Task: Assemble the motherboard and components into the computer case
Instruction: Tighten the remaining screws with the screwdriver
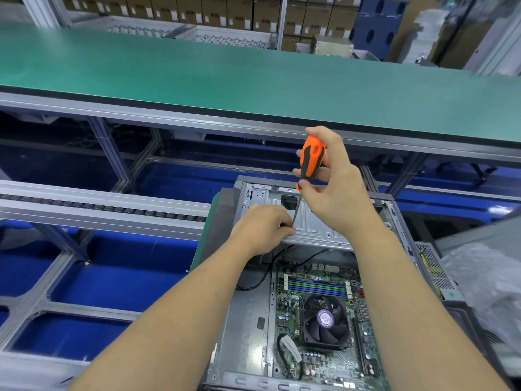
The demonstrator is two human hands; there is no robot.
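The motherboard (318,320) already lies in the open computer case (248,320) with its cooler fan fitted, while the right hand (332,190) grips an orange screwdriver (308,162) and the left hand (262,227) pinches near its tip at the drive bracket (318,224), so fastening looks unfinished

There were two hands, the right hand (328,180) gripping one screwdriver (309,160), the left hand (263,225) beside its shaft; below the grip, one computer case (245,320), one motherboard (324,323), one fan (327,320).
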